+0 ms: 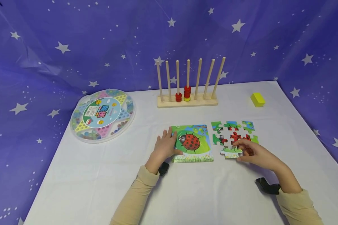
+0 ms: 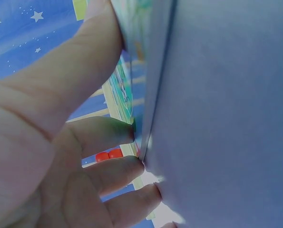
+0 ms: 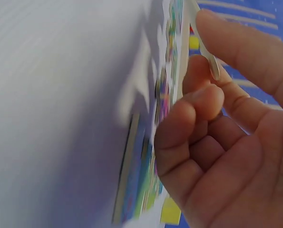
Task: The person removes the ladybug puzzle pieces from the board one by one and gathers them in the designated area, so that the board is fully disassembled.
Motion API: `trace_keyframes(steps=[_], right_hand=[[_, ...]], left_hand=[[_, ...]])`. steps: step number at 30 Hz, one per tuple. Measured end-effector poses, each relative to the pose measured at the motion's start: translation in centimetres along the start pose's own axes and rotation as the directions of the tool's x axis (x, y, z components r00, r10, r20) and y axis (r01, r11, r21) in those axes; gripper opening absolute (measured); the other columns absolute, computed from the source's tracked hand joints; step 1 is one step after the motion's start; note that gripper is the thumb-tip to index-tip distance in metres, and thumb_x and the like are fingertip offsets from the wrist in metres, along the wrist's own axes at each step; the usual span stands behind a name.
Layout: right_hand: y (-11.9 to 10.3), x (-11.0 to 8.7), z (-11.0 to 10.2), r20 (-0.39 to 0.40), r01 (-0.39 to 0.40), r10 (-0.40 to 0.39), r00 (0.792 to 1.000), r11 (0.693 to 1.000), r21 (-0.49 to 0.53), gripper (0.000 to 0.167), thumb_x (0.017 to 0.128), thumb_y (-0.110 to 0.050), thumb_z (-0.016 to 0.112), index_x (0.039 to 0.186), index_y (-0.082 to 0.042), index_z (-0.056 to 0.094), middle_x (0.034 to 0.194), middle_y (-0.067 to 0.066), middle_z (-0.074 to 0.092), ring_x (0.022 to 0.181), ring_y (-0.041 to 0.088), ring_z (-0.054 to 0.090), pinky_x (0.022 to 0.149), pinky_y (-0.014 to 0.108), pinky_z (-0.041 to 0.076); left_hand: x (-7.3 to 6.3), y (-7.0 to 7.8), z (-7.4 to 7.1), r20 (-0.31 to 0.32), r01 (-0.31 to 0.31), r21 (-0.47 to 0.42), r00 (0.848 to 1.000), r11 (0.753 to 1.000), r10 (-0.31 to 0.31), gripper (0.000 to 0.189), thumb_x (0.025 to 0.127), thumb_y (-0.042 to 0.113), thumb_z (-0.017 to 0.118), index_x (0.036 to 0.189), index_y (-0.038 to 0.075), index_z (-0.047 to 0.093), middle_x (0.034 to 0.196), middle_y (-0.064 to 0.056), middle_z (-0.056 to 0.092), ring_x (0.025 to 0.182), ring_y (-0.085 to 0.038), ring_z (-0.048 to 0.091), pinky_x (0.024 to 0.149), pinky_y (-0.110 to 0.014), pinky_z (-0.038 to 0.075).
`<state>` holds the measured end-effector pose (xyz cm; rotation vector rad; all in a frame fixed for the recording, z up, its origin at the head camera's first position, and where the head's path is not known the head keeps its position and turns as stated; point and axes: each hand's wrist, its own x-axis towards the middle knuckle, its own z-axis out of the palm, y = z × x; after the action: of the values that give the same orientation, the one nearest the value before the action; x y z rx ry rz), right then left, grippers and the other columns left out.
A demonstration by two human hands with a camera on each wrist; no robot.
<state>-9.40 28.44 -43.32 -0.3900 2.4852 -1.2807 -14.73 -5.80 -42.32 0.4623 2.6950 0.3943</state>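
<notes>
A ladybug picture board (image 1: 195,153) lies flat on the table. Along its left edge rests my left hand (image 1: 166,145), fingers spread and fairly straight, thumb on the picture's lower left. In the left wrist view the fingertips (image 2: 124,171) touch the board's side. My right hand (image 1: 254,153) pinches a puzzle piece (image 1: 231,152) with green grass and a white border between thumb and fingers. Its thin edge shows in the right wrist view, with the other fingers curled. Several loose puzzle pieces (image 1: 232,125) lie in rows just beyond, some partly covered by that hand.
Behind the board stands a wooden peg rack (image 1: 169,104) with red and yellow beads. A round, clear-lidded game box (image 1: 102,115) lies at the left. Toward the back right sits a yellow block (image 1: 258,99). A starry purple cloth (image 1: 140,40) backs the white table (image 1: 81,181).
</notes>
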Motion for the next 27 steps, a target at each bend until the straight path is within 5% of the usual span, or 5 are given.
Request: trace_keyframes(steps=[18, 27], right_hand=[[1.1, -2.1, -0.9, -0.035, -0.015, 0.012, 0.999, 0.998, -0.068, 0.050, 0.077, -0.015, 0.073, 0.120, -0.004, 0.051, 0.096, 0.012, 0.048, 0.061, 0.013, 0.043, 0.051, 0.026, 0.037], [-0.6, 0.7, -0.2, -0.002, 0.033, -0.034, 0.999, 0.995, -0.090, 0.042, 0.080, -0.016, 0.070, 0.117, -0.007, 0.053, 0.096, 0.010, 0.051, 0.064, 0.014, 0.044, 0.055, 0.025, 0.038]], left_hand=[[-0.3, 0.0, 0.0, -0.008, -0.009, -0.007, 1.000, 1.000, 0.009, 0.092, 0.072, 0.046, 0.070, 0.142, 0.004, 0.027, 0.149, -0.017, 0.009, 0.134, -0.035, 0.010, 0.103, -0.053, 0.016], [-0.3, -0.1, -0.1, -0.006, -0.015, 0.017, 1.000, 1.000, 0.016, 0.091, 0.073, 0.048, 0.069, 0.143, 0.006, 0.027, 0.149, -0.015, 0.009, 0.134, -0.032, 0.010, 0.104, -0.050, 0.017]])
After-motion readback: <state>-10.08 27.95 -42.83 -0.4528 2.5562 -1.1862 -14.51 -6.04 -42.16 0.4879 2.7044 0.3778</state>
